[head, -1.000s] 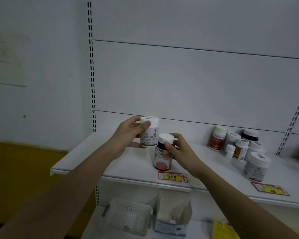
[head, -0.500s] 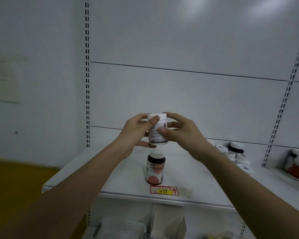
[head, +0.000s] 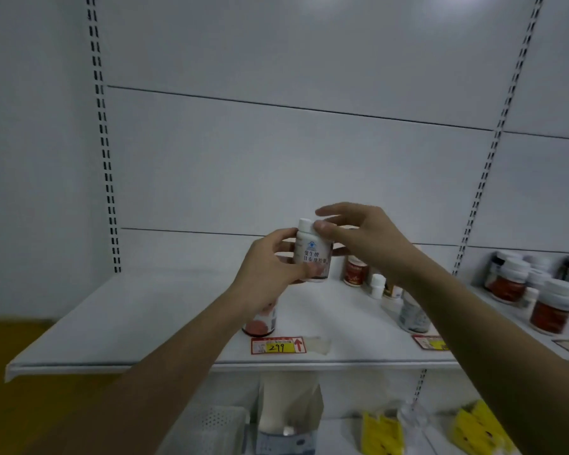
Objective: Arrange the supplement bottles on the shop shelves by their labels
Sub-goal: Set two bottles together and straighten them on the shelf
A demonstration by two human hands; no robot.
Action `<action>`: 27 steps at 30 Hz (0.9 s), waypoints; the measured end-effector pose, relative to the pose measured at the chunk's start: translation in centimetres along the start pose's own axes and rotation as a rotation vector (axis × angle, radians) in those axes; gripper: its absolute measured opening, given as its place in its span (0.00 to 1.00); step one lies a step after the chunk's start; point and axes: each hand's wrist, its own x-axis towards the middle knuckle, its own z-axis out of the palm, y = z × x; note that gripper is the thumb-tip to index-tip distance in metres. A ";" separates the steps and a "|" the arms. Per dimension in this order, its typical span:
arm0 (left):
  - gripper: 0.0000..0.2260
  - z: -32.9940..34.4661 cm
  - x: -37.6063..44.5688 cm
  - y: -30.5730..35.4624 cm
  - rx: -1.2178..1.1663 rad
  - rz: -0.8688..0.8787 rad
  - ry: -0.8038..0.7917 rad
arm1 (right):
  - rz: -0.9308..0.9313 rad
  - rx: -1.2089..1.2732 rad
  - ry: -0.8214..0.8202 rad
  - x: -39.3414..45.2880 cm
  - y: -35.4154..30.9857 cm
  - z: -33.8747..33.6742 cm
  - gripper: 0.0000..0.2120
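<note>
White shop shelf (head: 119, 326) runs across a pale slotted back wall; above its middle both hands hold up a white bottle (head: 311, 254) with blurred blue Chinese print; the left hand (head: 270, 270) pinches its lower side with curled fingers, the right hand (head: 358, 238) pinches its cap, other fingers spread; below, a dark red-labelled bottle (head: 260, 323) stands behind a yellow price tag (head: 278, 345) reading 299; more bottles (head: 539, 290) cluster far right.

Matt shelf (head: 145, 323), glossy plastic bottle (head: 311, 254)
</note>
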 end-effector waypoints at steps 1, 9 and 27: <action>0.29 0.7 0.3 -0.2 -0.003 0.005 -0.003 | -0.009 -0.045 0.006 -0.1 0.2 -0.6 0.13; 0.29 7.3 1.9 -1.6 -0.058 0.001 -0.152 | 0.097 -0.159 0.112 -2.1 3.4 -6.0 0.09; 0.22 20.9 2.2 -10.2 1.143 -0.218 -0.269 | 0.024 -0.081 0.161 -4.2 12.3 -18.8 0.09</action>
